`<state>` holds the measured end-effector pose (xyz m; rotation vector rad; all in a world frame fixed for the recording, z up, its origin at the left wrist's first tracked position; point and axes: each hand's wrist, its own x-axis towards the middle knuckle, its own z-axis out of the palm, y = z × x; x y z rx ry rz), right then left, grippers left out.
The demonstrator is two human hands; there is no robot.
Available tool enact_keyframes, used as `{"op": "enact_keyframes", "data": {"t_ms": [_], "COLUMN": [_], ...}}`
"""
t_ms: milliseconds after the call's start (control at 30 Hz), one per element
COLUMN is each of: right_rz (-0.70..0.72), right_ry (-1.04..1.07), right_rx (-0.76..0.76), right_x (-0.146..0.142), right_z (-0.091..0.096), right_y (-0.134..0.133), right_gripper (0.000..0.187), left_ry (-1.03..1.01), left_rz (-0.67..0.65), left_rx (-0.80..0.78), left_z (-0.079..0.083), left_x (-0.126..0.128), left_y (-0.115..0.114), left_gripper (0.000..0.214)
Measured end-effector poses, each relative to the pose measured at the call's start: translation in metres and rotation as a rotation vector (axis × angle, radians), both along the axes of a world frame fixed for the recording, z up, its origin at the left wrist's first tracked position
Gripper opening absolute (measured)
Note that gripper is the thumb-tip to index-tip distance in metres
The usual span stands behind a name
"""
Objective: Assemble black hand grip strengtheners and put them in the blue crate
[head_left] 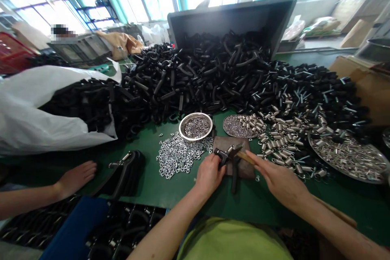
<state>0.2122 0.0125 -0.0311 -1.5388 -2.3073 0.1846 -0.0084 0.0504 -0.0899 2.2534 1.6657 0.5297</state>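
Note:
My left hand (209,174) is shut around a black U-shaped part (234,174) with a metal fitting at its upper end. The part rests on a worn brown pad (224,144) on the green table top (173,191). My right hand (278,180) grips the wooden handle of a hammer (245,157), whose head sits close against the metal fitting and is hard to make out. Loose steel nuts (179,156) lie just left of the pad, and loose steel springs (282,142) lie to its right.
A tipped grey bin (234,20) spills a large heap of black parts (207,73) behind the pad. A steel bowl of nuts (196,126) and a tray of springs (347,158) stand nearby. At the left, a co-worker's hand (76,178) lies beside a white sack (45,105).

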Motion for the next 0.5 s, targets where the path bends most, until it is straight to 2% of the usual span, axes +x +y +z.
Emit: {"op": "enact_keyframes", "data": {"t_ms": [67,133,200,300,367,433,500], "right_rz": [-0.025,-0.032,-0.014,0.001,-0.018,-0.064,-0.129], "right_ry": [0.090,0.103,-0.043,-0.214,-0.130,0.013,0.114], "right_rx": [0.102,0.193,0.152,-0.005,0.023,0.119,0.201], "right_x": [-0.002,-0.003,-0.004,-0.006,-0.007,-0.007,-0.006], "right_z": [0.008,0.008,0.001,-0.003,0.006,0.018,0.023], "right_y": [0.000,-0.003,-0.005,-0.001,0.004,0.011,0.018], "right_gripper": [0.049,0.051,0.056,0.062,0.058,0.053,0.051], "left_ry": [-0.005,-0.003,0.007,0.028,0.033,0.032,0.035], "left_rz": [-0.015,-0.028,-0.031,-0.025,-0.021,-0.023,-0.027], "left_rx": [-0.001,-0.002,-0.010,-0.021,-0.020,-0.015,-0.016], "left_z": [0.001,0.002,0.004,0.006,0.006,0.005,0.005], "left_x": [0.000,0.000,0.001,0.002,0.002,0.002,0.002], "left_y": [0.001,0.001,0.002,0.003,0.003,0.003,0.004], "left_gripper": [0.008,0.008,0.008,0.007,0.007,0.008,0.009]}}
